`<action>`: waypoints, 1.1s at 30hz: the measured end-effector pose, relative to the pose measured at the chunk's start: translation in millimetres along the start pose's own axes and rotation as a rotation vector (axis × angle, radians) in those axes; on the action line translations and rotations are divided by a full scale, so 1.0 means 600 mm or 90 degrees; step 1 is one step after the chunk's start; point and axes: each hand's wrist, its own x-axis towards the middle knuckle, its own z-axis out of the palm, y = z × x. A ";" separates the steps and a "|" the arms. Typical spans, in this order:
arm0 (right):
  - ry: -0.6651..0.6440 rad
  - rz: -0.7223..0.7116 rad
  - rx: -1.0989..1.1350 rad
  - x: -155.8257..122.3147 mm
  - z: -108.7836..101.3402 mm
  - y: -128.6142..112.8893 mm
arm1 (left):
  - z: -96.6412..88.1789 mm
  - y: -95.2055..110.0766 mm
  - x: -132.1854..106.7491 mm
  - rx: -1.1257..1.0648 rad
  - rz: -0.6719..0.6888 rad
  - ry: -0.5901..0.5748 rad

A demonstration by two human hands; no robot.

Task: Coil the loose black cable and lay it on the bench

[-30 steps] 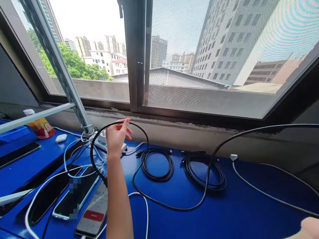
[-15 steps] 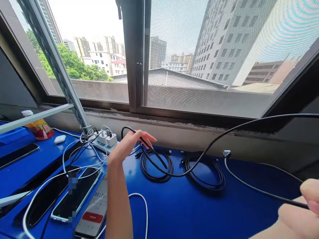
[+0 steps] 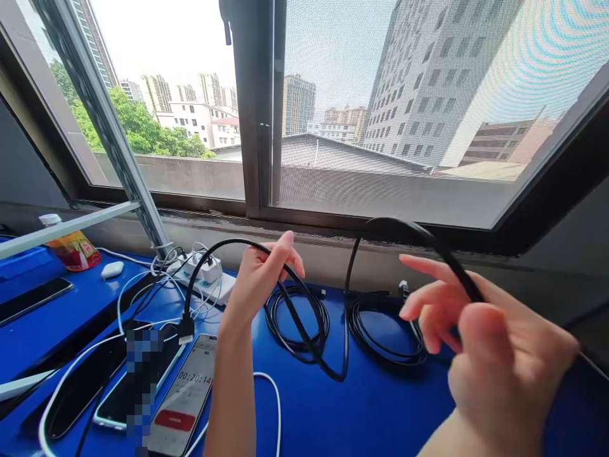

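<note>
My left hand is closed around a black cable, above the blue table. One end of this cable arches to the left and hangs down to a flat black plug with a light metal tip. Between the hands the cable drops in a loop, then rises in an arch to my right hand. There it passes between thumb and index finger, with the other fingers loosely bent. Behind my hands two coiled black cables lie on the table, a left coil and a right coil.
A white power strip with plugged-in chargers and tangled cords stands by the window wall. A phone showing a timer lies left of my left forearm, among other phones. A bottle, a white earbud case and a metal post are farther left.
My right hand has come in from the right edge toward the middle with the cable, forming a hanging loop. My left hand has closed around it, and the plug end now hangs at the left.
</note>
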 end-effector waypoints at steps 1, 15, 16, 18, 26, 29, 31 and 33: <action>-0.044 0.005 0.029 0.004 0.014 -0.017 | 0.008 0.002 -0.002 -0.013 -0.004 0.013; -0.186 -0.015 0.017 0.005 0.061 -0.028 | 0.012 -0.011 0.009 -0.032 -0.144 0.062; -0.165 -0.020 0.016 0.007 0.060 -0.026 | 0.009 -0.015 0.008 -0.002 -0.139 0.048; -0.128 -0.019 0.025 0.010 0.058 -0.021 | 0.002 -0.019 0.006 0.047 -0.107 0.017; 0.021 -0.024 -0.027 0.013 0.050 -0.009 | -0.008 0.006 -0.014 0.170 0.004 0.097; 0.063 -0.029 0.007 0.011 0.051 -0.009 | -0.007 0.006 -0.014 0.180 0.042 0.030; 0.096 -0.021 0.061 0.008 0.053 -0.015 | -0.006 0.000 -0.010 0.167 0.059 -0.032; 0.144 -0.002 0.114 0.005 0.055 -0.024 | -0.002 -0.006 -0.004 0.121 0.055 -0.072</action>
